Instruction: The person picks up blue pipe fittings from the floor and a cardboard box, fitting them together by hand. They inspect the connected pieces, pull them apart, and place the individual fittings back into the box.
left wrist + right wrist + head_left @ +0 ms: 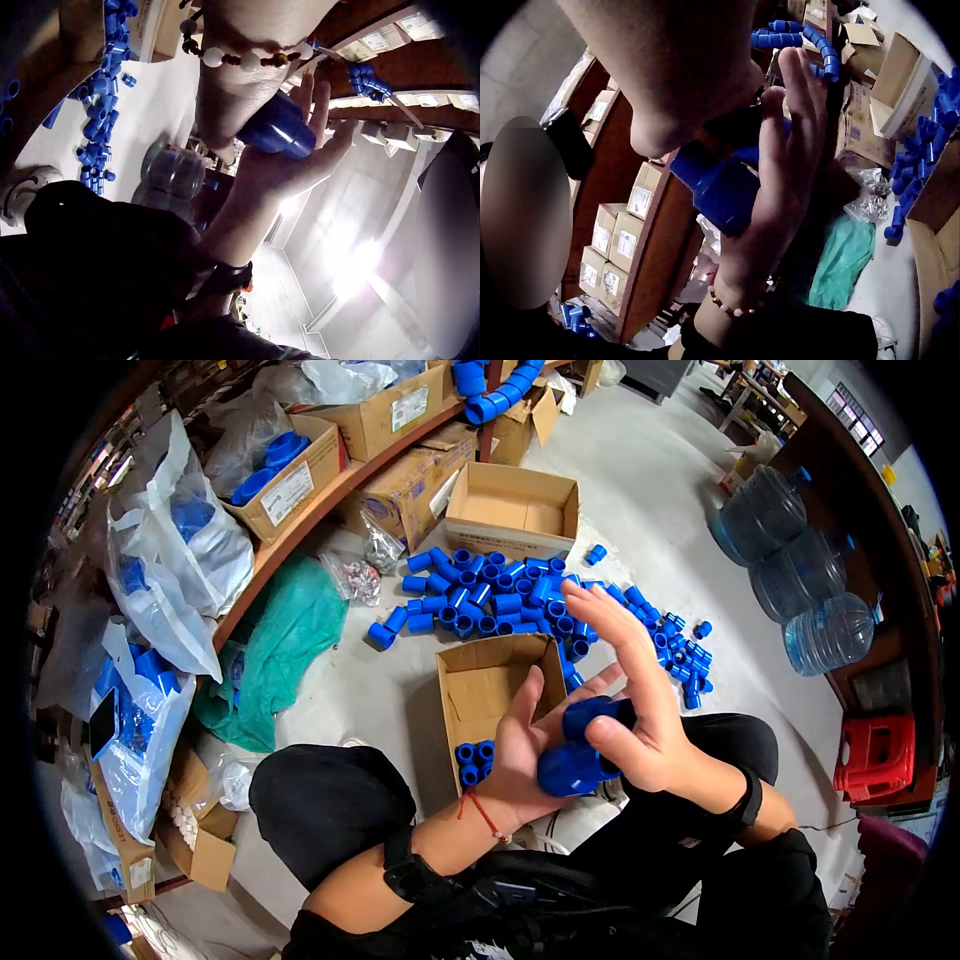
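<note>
In the head view my left hand (520, 750) lies palm up over the lap, its thumb and fingers stretched out. Blue stepped plastic pipe fittings (575, 770) rest against that palm; the right wrist view shows a wide fitting (724, 191) with a narrower end there. My right hand (650, 730) faces it from the other side, long fingers extended and the thumb tip at the fittings. From the left wrist, a blue fitting (277, 131) shows between the two palms. Below the hands stands an open cardboard box (480, 680) with several small blue fittings (475, 760) in a corner.
Beyond the box, a heap of blue fittings (500, 590) covers the floor, with another open carton (515, 505) behind. Shelves with boxes and bags (190, 530) line the left, near a green sack (285, 650). Large water bottles (800, 560) and a red stool (875, 755) stand right.
</note>
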The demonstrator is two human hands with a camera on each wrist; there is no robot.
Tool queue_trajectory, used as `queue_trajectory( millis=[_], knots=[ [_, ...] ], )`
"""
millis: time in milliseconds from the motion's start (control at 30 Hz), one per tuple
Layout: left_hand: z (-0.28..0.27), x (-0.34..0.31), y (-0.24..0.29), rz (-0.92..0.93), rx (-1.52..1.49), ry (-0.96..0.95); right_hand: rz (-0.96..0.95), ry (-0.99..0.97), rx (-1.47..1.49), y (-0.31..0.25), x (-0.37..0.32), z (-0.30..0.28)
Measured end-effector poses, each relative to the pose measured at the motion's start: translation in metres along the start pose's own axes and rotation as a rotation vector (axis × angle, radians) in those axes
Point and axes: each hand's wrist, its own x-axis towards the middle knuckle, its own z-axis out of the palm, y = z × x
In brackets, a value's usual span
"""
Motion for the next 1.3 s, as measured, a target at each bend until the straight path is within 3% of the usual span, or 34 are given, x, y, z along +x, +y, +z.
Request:
queue_trajectory(
  millis=[167,233,300,433,667,767,900,1033,1133,1300],
  knots=[
    [0.005,0.004,0.005,0.108,0.101,0.01,0.218,0.105,0.133,0.0,-0.01,0.003],
    [0.0,0.006,0.008,0.165,0.146,-0.009,0.447,0.201,0.465,-0.009,-0.009,0.007],
    [-0.005,0.008,0.007,0.174,0.207,0.095,0.58,0.329,0.666,-0.007,-0.011,0.019],
    [-0.016,0.014,0.001,0.268,0.38,0.259,0.757,0.312,0.659,0.004,-0.021,0.028],
    [-0.03,0.015,0.0,0.395,0.53,0.378,0.717,0.38,0.654,0.015,-0.031,0.045],
    [-0.029,0.013,-0.003,0.434,0.6,0.44,0.766,0.345,0.64,0.009,-0.03,0.044],
    [-0.034,0.011,-0.004,0.476,0.65,0.515,0.696,0.332,0.599,0.021,-0.036,0.054],
    [-0.043,0.011,0.0,0.443,0.575,0.45,0.661,0.312,0.516,0.029,-0.043,0.062],
    [-0.044,0.013,-0.002,0.447,0.559,0.466,0.788,0.293,0.617,0.027,-0.043,0.058],
    [-0.04,0.01,-0.001,0.395,0.55,0.408,0.755,0.317,0.75,0.032,-0.047,0.062]
  ],
)
